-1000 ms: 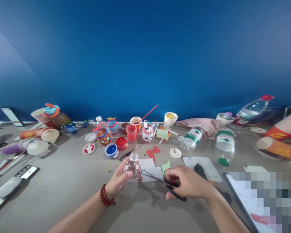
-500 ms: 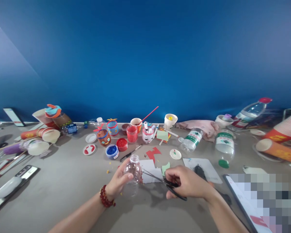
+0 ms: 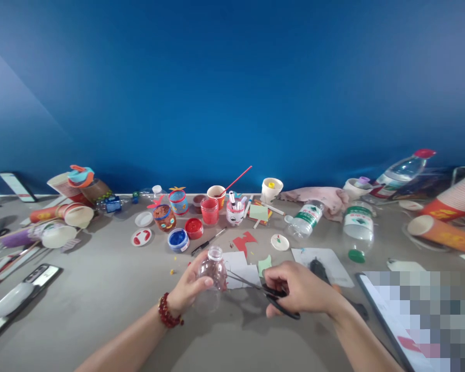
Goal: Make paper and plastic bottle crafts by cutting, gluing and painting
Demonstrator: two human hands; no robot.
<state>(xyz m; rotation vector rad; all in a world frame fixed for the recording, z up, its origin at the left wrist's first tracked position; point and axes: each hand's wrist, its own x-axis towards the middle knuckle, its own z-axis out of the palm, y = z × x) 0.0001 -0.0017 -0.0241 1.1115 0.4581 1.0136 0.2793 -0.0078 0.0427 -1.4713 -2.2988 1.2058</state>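
Observation:
My left hand (image 3: 191, 287), with a red bead bracelet (image 3: 168, 311) on its wrist, is wrapped round a clear plastic bottle (image 3: 214, 275). The bottle is upright, with its uncapped neck on top. In my right hand (image 3: 294, 289) are scissors (image 3: 273, 298) with black handles, fingers in the loops. Their slim blades point left and reach the bottle's right side; whether they pierce the plastic I cannot tell. Behind the blades lie white paper (image 3: 238, 263), a green paper scrap (image 3: 265, 265) and a red paper scrap (image 3: 244, 242).
Paint jars, blue (image 3: 178, 239) and red (image 3: 194, 228), stand beyond the bottle, with decorated cups (image 3: 165, 218) behind. Bottles (image 3: 307, 219) lie at right. A glue gun (image 3: 320, 269) rests near my right hand. A tablet (image 3: 387, 323) is at right, a phone (image 3: 42, 276) at left.
The bottle, scissors and both hands hold nearly the same pose. The view has shifted slightly, so the table things sit a little higher and further left.

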